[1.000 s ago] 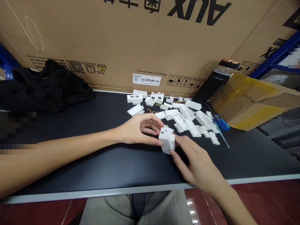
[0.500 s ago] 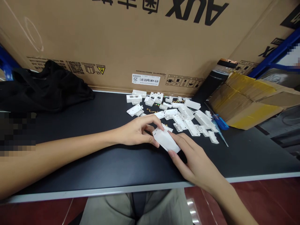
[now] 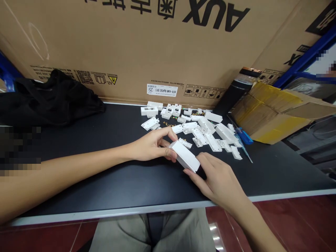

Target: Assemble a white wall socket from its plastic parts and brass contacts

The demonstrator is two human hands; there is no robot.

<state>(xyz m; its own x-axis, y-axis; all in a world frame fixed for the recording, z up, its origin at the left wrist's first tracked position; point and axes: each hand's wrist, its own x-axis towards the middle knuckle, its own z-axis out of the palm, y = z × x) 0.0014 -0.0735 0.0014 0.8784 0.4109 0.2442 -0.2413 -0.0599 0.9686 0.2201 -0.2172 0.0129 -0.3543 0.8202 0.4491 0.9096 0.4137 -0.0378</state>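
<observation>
Between my two hands, above the near part of the black tabletop (image 3: 126,185), is a small rectangular white plastic box (image 3: 186,155). My left hand (image 3: 149,145) pinches its left end between thumb and fingers. At the other end, the thumb and fingers of my right hand (image 3: 217,176) close round the lower right edge. The box is tilted, with its smooth broad face and one long side showing; its underside is hidden. Just beyond it lie several loose white plastic parts, among them a flat plate (image 3: 213,142) and an open housing (image 3: 227,133).
Small brass pieces (image 3: 168,124) lie among the white parts. A blue-handled screwdriver (image 3: 244,135) rests at their right, near a taped cardboard box (image 3: 258,115) and a dark bottle (image 3: 233,92). Black cloth (image 3: 55,99) lies left. A large carton (image 3: 131,45) stands behind.
The white box has been turned in my hands, so its long side now shows. My right fingers have slid back from its upper face toward its right end.
</observation>
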